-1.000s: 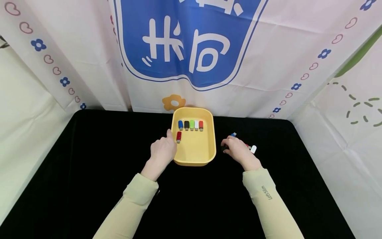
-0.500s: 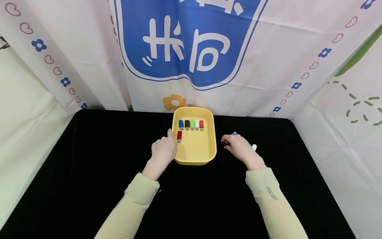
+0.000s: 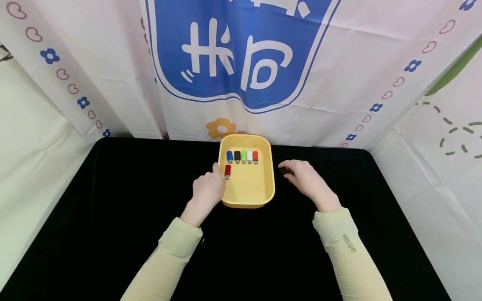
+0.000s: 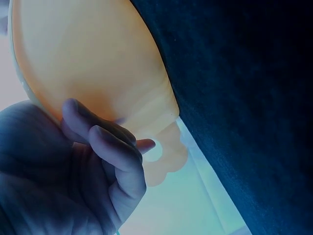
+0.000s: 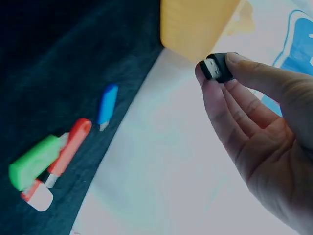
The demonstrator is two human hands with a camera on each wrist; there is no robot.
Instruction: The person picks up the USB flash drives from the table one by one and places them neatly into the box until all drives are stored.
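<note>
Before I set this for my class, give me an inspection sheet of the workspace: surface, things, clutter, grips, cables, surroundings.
Surface: black cloth.
Things: yellow tray holds a row of five sticks, with a dark red stick nearer the person. Loose on the cloth: blue stick; red stick, green stick and white-ended piece bunched together.
Clutter: nothing seen.
Grips: left grip holds the tray's left edge; right grip pinches a black stick beside the tray.
Cables: nothing seen.
Surroundings: printed curtain behind.
</note>
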